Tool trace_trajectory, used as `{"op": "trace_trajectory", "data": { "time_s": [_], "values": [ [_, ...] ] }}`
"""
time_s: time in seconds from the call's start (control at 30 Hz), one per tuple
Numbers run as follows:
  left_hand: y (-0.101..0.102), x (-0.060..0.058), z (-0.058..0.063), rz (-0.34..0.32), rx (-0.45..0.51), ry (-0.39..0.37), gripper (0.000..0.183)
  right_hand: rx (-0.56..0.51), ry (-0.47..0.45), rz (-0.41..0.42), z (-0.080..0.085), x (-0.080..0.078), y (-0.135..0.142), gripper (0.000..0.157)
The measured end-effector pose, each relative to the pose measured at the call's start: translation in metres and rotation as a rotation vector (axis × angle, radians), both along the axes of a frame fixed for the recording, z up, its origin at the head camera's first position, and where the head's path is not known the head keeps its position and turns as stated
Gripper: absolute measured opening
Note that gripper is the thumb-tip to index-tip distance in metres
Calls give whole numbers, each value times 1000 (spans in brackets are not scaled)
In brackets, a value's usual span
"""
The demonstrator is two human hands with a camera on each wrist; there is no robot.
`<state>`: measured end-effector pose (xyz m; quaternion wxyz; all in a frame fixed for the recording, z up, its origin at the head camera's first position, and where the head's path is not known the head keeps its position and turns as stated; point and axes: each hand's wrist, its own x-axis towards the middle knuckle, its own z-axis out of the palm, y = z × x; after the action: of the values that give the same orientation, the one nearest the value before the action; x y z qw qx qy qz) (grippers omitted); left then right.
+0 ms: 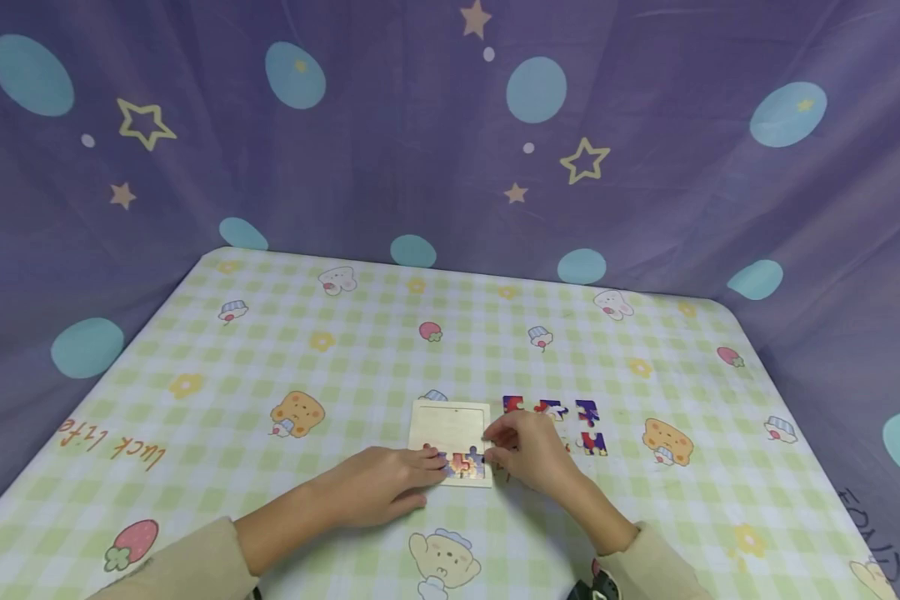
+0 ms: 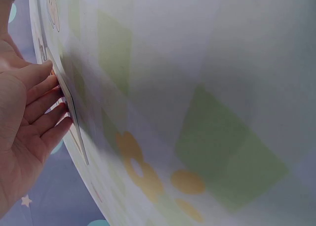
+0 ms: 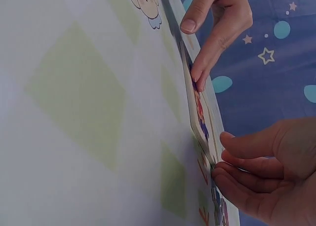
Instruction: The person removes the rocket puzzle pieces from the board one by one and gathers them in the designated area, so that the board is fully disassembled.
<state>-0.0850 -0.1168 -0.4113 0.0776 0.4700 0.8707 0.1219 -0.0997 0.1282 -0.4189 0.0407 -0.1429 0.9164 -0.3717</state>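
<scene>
A pale puzzle tray [image 1: 450, 427] lies flat on the table, its near row holding joined colourful jigsaw pieces [image 1: 465, 465]. My left hand [image 1: 378, 485] rests over the tray's near left corner, fingers fairly straight, fingertips on the pieces and covering some. In the left wrist view, the left fingers [image 2: 52, 114] lie along the tray's edge. At the tray's right edge is my right hand [image 1: 534, 454], fingers loosely bent with thumb apart from them. The right wrist view shows the right fingertips [image 3: 219, 170] touching the tray's edge, with no piece visible between them.
Several loose jigsaw pieces [image 1: 588, 412] lie right of the tray, some partly hidden behind the right hand. A green-checked cloth with printed cartoons [image 1: 300, 414] covers the table [image 1: 375, 358]. A purple patterned curtain [image 1: 420, 150] hangs behind and at the sides.
</scene>
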Motion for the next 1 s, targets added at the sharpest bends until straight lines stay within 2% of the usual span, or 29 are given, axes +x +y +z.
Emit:
{"op": "trace_trajectory", "data": {
  "time_s": [0.3, 0.67, 1.0],
  "values": [
    [0, 0, 1, -9, 1, 4, 38, 24, 68, 29, -4, -1, -7, 13],
    [0, -1, 3, -10, -2, -16, 37, 113, 97, 169, -2, 0, -13, 13],
    [-1, -1, 2, -7, -6, -16, 36, 95, 78, 184, 0, -2, -13, 12]
  ]
}}
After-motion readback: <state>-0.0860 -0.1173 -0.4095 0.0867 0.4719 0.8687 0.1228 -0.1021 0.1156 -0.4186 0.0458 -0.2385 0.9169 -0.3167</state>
